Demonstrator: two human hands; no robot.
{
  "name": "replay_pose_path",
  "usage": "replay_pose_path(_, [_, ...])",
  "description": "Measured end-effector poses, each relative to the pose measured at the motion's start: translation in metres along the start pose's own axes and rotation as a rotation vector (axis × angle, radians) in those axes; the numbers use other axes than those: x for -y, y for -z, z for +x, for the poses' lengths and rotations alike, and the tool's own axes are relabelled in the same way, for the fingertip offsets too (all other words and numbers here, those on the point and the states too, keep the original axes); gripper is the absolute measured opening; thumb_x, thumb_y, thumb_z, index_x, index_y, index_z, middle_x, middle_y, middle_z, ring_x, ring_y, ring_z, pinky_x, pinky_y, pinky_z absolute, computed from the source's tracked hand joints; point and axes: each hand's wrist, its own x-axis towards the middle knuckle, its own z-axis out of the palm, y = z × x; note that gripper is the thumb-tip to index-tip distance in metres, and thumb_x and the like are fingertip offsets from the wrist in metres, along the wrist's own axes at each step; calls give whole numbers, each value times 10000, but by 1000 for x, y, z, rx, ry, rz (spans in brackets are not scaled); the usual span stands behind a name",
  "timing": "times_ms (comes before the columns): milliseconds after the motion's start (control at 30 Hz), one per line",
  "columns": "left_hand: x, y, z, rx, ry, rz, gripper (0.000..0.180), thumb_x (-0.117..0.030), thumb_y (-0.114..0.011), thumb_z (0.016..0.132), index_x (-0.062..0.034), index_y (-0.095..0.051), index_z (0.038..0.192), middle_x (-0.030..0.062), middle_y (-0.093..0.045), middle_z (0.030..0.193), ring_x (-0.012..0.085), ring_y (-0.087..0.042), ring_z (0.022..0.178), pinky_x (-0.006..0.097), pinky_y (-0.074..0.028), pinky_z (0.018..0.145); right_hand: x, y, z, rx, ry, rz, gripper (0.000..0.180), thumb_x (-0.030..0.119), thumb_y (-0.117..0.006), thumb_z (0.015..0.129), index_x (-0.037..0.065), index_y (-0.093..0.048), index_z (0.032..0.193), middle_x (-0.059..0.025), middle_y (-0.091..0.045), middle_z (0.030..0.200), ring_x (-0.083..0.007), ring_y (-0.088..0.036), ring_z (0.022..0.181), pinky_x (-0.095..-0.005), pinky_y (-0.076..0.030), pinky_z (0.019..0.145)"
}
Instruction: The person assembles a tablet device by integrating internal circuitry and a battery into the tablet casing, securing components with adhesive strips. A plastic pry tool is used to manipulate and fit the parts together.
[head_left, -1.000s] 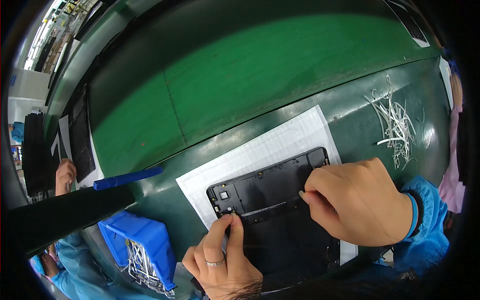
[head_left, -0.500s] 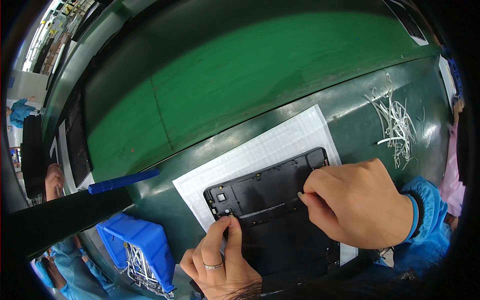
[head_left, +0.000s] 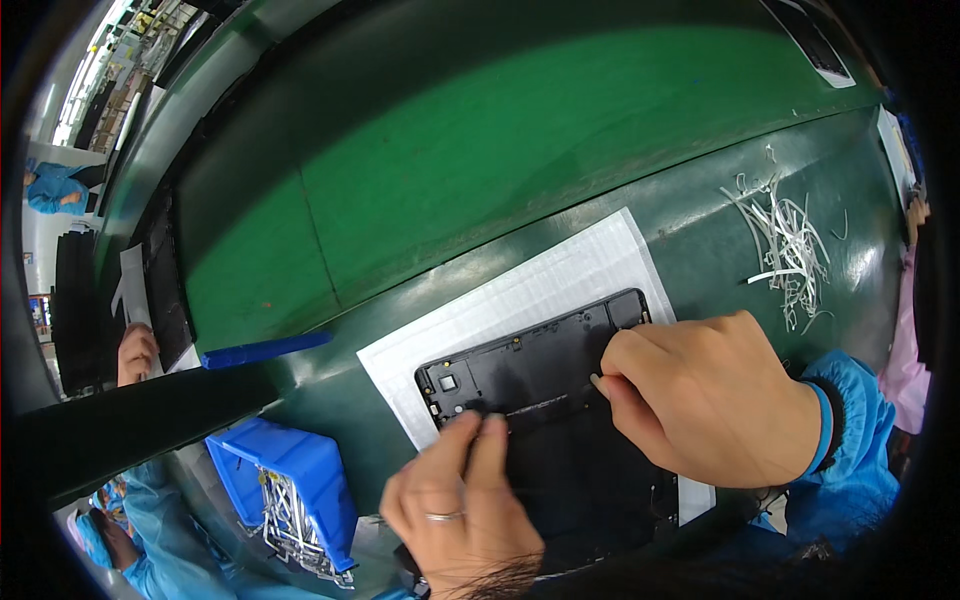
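A black flat device housing (head_left: 560,357), with small fittings along its upper edge, lies on a white sheet (head_left: 520,270). Across it runs a thin pale strip (head_left: 540,406), stretching between my two hands. My left hand (head_left: 455,490), with a ring on one finger, reaches onto the housing at the strip's left end. Its thumb and forefinger lie close together, and motion blur hides whether they pinch anything. My right hand (head_left: 725,400) is closed in a pinch over the housing's right part, by the strip's other end. Whatever sits between those fingertips is hidden.
A blue bin (head_left: 270,440) of metallic strips stands at left, below a blue pen-like stick (head_left: 265,351). Loose white strips (head_left: 790,250) are piled at right. A green belt-like surface (head_left: 480,150) runs beyond. Another person's hand (head_left: 137,352) is at far left.
My left hand has slid slightly right and up along the strip, its fingertips now blurred. My right hand keeps its pinch almost in place. The view has shifted a little.
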Motion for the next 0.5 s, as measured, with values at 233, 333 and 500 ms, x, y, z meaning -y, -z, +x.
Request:
replay_pose_path(233, [-25,-1,-4,335,-179,61,460,-209,-619,973,-144,-634,1428,39,-592,1471,201,-590,1317,451,-413,1176,-1,2,-1,9,-10,-25,100,84,-727,857,72,-636,898,-65,-663,745,-289,-682,654,-406,-501,537])
replay_pose_path(333, [-29,-6,-8,320,-182,73,458,-275,-637,987,-165,-636,1431,55,-570,1490,236,-587,1321,456,-432,1165,-4,-2,-2,-24,24,-10,164,160,-700,903,52,-590,846,-93,-657,738,-317,-688,636,-433,-535,539])
replay_pose_path(500, [-41,-4,-24,350,-134,88,488,-326,-659,972,-175,-634,1435,76,-555,1500,262,-584,1323,461,-431,1165,0,-1,-3,-4,23,5,165,162,-695,909,54,-589,845,-96,-653,730,-315,-685,622,-427,-528,527])
